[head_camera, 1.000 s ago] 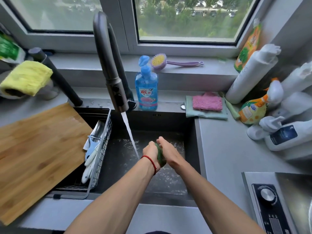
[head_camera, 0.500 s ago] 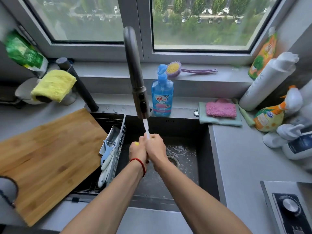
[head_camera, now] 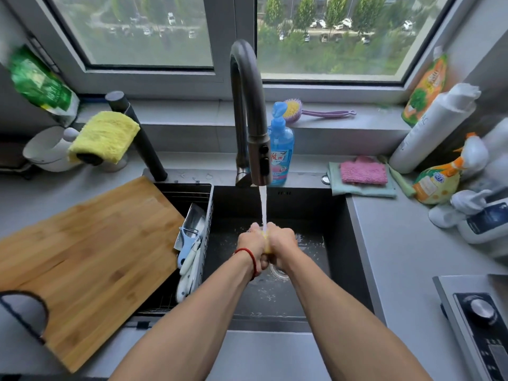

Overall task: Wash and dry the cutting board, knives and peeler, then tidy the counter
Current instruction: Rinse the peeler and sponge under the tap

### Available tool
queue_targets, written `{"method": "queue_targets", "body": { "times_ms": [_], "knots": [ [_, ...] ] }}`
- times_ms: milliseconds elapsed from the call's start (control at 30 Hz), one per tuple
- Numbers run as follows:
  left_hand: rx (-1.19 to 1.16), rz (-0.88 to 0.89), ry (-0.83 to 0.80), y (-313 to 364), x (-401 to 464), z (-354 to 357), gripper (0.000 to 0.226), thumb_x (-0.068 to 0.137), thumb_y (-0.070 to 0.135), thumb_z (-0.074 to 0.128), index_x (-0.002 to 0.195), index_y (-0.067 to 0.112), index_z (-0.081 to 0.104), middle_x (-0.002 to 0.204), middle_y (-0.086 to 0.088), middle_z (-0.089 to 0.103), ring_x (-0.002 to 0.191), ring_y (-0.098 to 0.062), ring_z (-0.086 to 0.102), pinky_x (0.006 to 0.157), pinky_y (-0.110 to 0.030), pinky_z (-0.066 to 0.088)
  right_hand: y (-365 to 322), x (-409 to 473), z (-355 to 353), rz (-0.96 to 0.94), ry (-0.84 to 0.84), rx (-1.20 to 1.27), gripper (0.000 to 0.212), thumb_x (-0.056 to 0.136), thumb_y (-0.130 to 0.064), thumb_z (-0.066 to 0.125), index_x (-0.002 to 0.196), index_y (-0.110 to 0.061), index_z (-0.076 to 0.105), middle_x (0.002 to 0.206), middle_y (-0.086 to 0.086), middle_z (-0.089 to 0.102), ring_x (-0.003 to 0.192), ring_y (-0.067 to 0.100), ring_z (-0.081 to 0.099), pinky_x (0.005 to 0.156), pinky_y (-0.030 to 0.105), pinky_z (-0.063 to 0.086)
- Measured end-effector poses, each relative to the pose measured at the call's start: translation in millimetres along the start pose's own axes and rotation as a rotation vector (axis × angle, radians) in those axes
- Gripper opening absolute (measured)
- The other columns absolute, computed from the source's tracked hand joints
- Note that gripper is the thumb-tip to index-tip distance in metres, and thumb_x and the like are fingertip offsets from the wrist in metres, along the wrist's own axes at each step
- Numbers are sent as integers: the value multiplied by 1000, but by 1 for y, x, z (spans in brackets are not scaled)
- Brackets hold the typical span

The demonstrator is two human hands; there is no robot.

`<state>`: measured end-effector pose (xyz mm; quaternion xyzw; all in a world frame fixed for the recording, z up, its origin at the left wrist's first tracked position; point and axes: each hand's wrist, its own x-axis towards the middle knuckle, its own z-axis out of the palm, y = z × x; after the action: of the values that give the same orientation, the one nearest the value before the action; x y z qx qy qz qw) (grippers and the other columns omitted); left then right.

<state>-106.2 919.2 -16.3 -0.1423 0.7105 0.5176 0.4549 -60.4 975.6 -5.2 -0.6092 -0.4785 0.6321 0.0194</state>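
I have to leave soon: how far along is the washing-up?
Apparently washed: knives and peeler in the rack. In hand: left hand and right hand squeeze a sponge under the faucet. Left: drying, cutting board, counter.

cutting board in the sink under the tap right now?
No. The cutting board lies on the counter left of the sink; both hands squeeze a sponge under the stream.

The blue soap bottle [head_camera: 281, 152] carries a red label, characters illegible.
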Motion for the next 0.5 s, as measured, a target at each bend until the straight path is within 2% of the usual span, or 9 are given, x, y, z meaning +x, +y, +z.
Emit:
{"method": "queue_targets", "body": {
  "times_ms": [67, 133, 200, 233, 267, 300, 367, 433, 500],
  "knots": [
    [-15, -81, -124, -1, -2, -11, 50, 104, 54, 41, 96, 8, 58, 48, -2, 39, 31, -10, 33, 32, -14, 28, 2, 1, -12, 91, -85, 64, 31, 101, -37, 53, 96, -8, 62, 72, 11, 60, 36, 18, 55, 34, 21, 41],
    [-29, -114, -186, 0, 1, -22, 50, 102, 57, 44, 109, 9, 54, 56, -8, 49, 36, -12, 41, 32, -18, 33, 3, 2, -22, 140, -121, 123, 35, 104, -44, 48, 101, -11, 55, 87, 15, 61, 37, 20, 57, 35, 24, 45],
    [18, -105, -157, 0, 7, -26, 47, 102, 56, 43, 116, 11, 53, 86, -19, 65, 53, -23, 59, 38, -23, 43, 6, 3, -17, 24, -70, 9, 34, 101, -48, 49, 95, -15, 58, 102, 16, 63, 64, 29, 68, 55, 41, 60],
    [74, -75, -100, 0, 11, -25, 47, 102, 53, 41, 118, 11, 55, 102, -23, 68, 66, -29, 65, 44, -27, 47, 8, 3, -10, -101, -4, -141, 35, 98, -50, 49, 89, -18, 61, 100, 12, 65, 79, 31, 67, 72, 46, 61],
    [117, -41, -37, -1, 12, -23, 49, 101, 51, 41, 118, 8, 59, 108, -23, 68, 75, -33, 67, 50, -31, 49, 11, -1, 0, -220, 47, -255, 39, 94, -54, 47, 84, -20, 62, 95, 8, 67, 86, 29, 65, 81, 46, 58],
    [131, -20, 11, -2, 12, -20, 51, 99, 49, 41, 116, 6, 63, 104, -21, 69, 78, -34, 68, 56, -33, 49, 13, -6, 10, -305, 81, -304, 44, 89, -61, 45, 81, -22, 61, 89, 4, 67, 86, 27, 64, 83, 45, 56],
    [97, -10, 52, -3, 12, -15, 53, 95, 52, 44, 104, 5, 67, 84, -14, 63, 66, -29, 62, 57, -31, 46, 12, -15, 21, -365, 139, -286, 52, 83, -70, 45, 76, -22, 62, 79, 2, 68, 79, 24, 64, 74, 40, 55],
    [78, -13, 46, -3, 11, -13, 48, 94, 52, 50, 95, 7, 66, 78, -14, 60, 63, -29, 62, 56, -30, 43, 9, -12, 22, -318, 191, -214, 48, 87, -64, 54, 71, -20, 64, 75, 1, 66, 78, 25, 63, 65, 33, 50],
    [108, 13, 5, -2, 11, -12, 36, 95, 42, 54, 90, 9, 65, 76, -12, 61, 63, -28, 63, 58, -31, 48, 6, -3, 19, -278, 184, -208, 38, 94, -50, 57, 76, -19, 68, 79, 3, 66, 87, 28, 63, 65, 32, 48]
  ]
}}
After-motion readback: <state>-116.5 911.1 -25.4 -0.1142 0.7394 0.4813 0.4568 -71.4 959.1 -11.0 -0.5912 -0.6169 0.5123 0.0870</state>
